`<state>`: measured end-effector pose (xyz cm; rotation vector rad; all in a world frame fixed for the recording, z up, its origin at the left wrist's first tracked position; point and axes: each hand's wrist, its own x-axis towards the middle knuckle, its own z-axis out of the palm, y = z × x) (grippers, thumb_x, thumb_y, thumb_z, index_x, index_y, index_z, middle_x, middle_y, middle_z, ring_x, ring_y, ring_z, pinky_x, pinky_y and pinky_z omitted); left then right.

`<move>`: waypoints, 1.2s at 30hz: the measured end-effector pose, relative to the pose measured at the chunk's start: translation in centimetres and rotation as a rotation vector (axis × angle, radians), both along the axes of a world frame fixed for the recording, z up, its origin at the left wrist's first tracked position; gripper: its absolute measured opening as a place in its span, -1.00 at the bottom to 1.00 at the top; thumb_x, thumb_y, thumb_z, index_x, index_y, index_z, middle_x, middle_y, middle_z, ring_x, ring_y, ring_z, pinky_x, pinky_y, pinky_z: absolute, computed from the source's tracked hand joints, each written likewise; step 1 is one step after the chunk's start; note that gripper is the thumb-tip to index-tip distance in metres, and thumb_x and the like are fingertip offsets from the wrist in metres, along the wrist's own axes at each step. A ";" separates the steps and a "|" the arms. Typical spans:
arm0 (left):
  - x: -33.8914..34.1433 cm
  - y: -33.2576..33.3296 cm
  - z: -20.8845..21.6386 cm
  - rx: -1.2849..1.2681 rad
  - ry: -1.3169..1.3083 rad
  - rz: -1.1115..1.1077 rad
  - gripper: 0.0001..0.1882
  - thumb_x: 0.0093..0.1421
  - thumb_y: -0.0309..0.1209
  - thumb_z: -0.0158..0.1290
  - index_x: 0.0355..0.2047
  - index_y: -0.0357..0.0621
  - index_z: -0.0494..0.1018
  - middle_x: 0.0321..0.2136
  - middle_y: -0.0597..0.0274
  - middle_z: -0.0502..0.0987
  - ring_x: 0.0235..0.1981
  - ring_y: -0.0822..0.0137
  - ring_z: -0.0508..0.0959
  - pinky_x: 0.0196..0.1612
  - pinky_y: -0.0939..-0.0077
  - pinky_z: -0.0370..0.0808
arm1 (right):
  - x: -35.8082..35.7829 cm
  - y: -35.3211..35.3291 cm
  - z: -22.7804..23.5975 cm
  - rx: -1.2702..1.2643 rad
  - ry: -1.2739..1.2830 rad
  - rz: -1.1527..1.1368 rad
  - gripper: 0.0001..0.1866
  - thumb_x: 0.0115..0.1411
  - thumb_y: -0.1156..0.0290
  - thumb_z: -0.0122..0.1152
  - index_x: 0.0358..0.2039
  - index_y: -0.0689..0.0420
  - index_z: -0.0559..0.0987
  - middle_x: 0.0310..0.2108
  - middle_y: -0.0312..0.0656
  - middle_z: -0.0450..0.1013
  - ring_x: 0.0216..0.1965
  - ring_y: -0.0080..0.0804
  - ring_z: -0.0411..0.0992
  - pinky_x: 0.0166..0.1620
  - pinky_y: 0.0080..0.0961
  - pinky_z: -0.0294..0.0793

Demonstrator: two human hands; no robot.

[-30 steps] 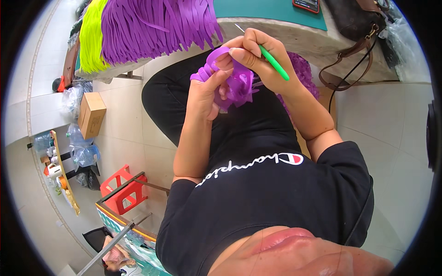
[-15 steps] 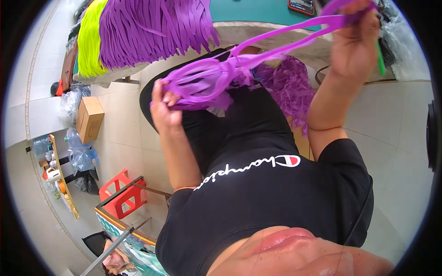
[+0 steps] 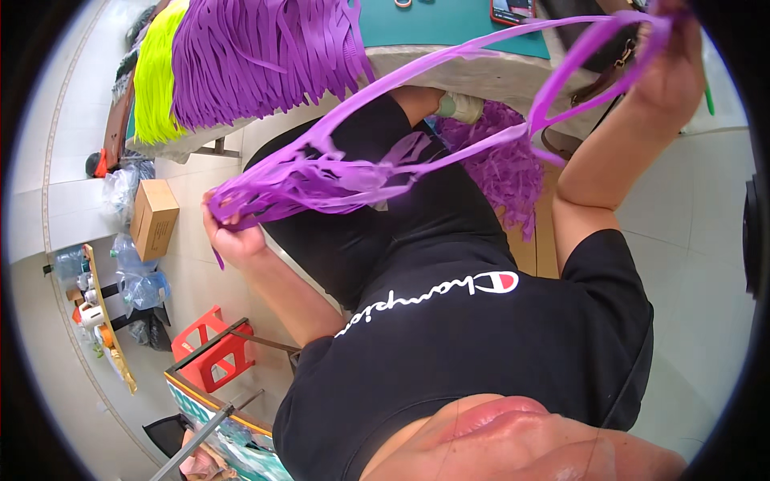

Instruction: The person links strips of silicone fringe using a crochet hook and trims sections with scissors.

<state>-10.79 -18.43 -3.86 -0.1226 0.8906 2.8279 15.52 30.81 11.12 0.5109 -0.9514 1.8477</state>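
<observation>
"Surfaces on your feed?"
"I list: table (image 3: 449, 28), green-topped; purple strips (image 3: 257, 56), partly overhanging; yellow-green strips (image 3: 155, 76) alongside; phone (image 3: 512, 10); dark bag (image 3: 595, 58)."
"And the floor (image 3: 200, 276)?"
"Pale tile, I log: cardboard box (image 3: 154, 220); red stool (image 3: 230, 350)."

The green-topped table (image 3: 449, 24) has a smooth, matt surface. On its left end hang the matt, rubbery-looking purple strips (image 3: 265, 64) and the neon-yellow strips (image 3: 152, 88). In front of it, the stretched purple looped strips (image 3: 345, 180) look smooth, slightly glossy and partly translucent. Left of it stands a brown box of matt cardboard (image 3: 156, 220); at its right end, a dark leather-like bag (image 3: 601, 60).
</observation>
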 end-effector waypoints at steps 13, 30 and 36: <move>9.6 14.2 4.7 -0.385 0.416 -0.534 -0.84 0.28 -0.47 0.06 -0.21 -0.32 0.51 -0.35 0.18 0.60 -0.61 0.62 0.38 -0.53 0.76 0.25 | -9.1 -14.3 1.1 0.282 -0.524 0.058 -0.60 0.14 0.58 0.32 -0.56 0.02 0.23 -0.48 -0.13 0.52 -0.49 -0.55 0.50 -0.39 -0.68 0.51; 12.3 18.1 5.6 -0.892 0.692 -0.137 -0.81 0.10 -0.50 0.28 -0.42 -0.27 0.45 -0.57 0.42 0.48 -0.57 0.68 0.38 -0.51 0.79 0.28 | -12.4 -17.1 -2.2 0.370 -0.472 -0.008 -0.57 0.12 0.54 0.36 -0.63 0.09 0.21 -0.69 -0.38 0.30 -0.56 -0.77 0.31 -0.54 -0.76 0.34; 11.9 17.7 4.1 -0.967 0.753 -0.078 -0.83 0.13 -0.47 0.25 -0.46 -0.27 0.47 -0.61 0.45 0.47 -0.60 0.71 0.35 -0.53 0.78 0.26 | -11.6 -16.9 -0.7 0.410 -0.638 -0.077 -0.58 0.13 0.54 0.34 -0.62 0.11 0.22 -0.68 -0.34 0.33 -0.55 -0.74 0.40 -0.53 -0.78 0.39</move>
